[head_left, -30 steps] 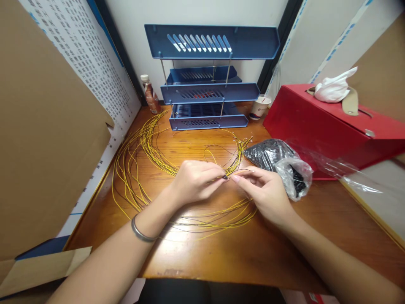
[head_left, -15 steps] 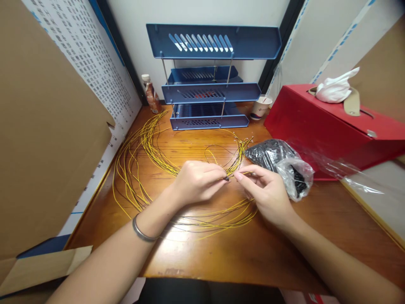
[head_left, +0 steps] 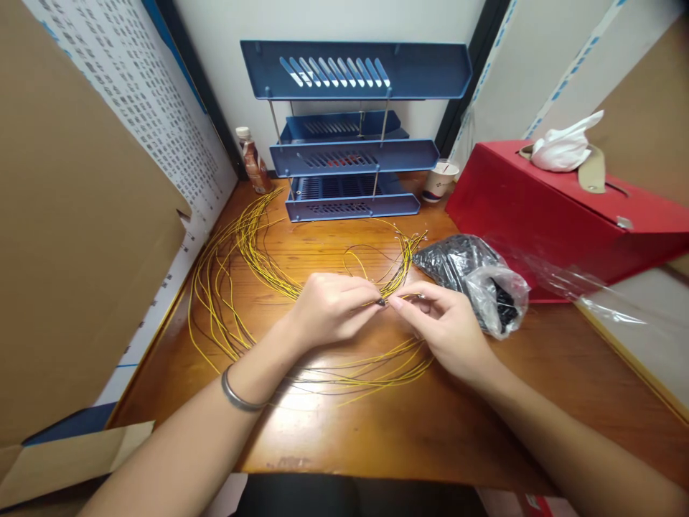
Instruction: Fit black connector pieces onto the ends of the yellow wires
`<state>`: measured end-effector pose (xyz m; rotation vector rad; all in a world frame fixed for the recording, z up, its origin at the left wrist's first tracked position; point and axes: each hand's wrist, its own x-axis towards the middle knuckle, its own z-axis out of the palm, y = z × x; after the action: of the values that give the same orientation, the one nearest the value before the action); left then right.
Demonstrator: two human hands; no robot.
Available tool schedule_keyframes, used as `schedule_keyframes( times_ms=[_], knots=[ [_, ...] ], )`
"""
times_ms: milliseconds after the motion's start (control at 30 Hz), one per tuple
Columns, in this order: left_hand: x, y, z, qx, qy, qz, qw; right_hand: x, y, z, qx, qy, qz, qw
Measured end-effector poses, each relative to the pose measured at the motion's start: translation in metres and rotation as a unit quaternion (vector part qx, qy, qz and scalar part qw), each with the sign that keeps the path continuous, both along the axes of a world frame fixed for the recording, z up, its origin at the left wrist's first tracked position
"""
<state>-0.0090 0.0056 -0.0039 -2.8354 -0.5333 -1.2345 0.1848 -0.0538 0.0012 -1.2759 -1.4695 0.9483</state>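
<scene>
My left hand (head_left: 339, 305) pinches a small black connector (head_left: 381, 301) between thumb and fingertips. Close on its right, my right hand (head_left: 441, 319) is closed on a thin wire (head_left: 412, 294), its fingertips almost at the connector. Where the wire's end meets the connector is too small to make out. Around and beneath both hands lies a loose coil of yellow and dark wires (head_left: 250, 237). Several wire ends with tiny metal tips (head_left: 417, 240) fan out beyond my right hand. A clear plastic bag (head_left: 457, 262) of small black parts lies just right of that hand, its mouth open.
A blue tiered file tray (head_left: 352, 208) stands at the back. Beside it are a drink bottle (head_left: 252, 161) and a paper cup (head_left: 441, 179). A red box (head_left: 500, 208) with tissue on top borders the right side. Cardboard (head_left: 80, 215) rises on the left.
My right hand has come slightly left, so its fingertips are nearer the connector. The left hand keeps its pinch, and the whole view has shifted a little.
</scene>
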Motion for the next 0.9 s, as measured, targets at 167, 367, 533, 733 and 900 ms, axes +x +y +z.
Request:
schedule_keyframes(
  times_ms=[167, 367, 533, 733, 900],
  knots=[
    [0.0001, 0.0007, -0.0004, -0.013, -0.011, -0.01, 1.0, 0.0018, 0.0, 0.0025, -0.004, 0.036, -0.012, 0.999],
    [-0.0003, 0.0011, -0.0002, -0.004, -0.012, -0.007, 1.0, 0.001, -0.0003, 0.0011, 0.001, 0.032, -0.014, 0.999],
    [0.0004, 0.0005, 0.0006, 0.003, 0.001, -0.01, 1.0, -0.0015, -0.0015, -0.0011, 0.0, 0.003, -0.005, 1.0],
    [0.0003, -0.0001, 0.0003, 0.0, -0.001, -0.003, 1.0, -0.0011, -0.0021, -0.0015, -0.013, 0.003, -0.007, 1.0],
    [0.0003, 0.0002, 0.0004, -0.002, -0.008, -0.001, 1.0, 0.0013, -0.0007, -0.002, -0.006, 0.034, -0.027, 0.999]
  ],
)
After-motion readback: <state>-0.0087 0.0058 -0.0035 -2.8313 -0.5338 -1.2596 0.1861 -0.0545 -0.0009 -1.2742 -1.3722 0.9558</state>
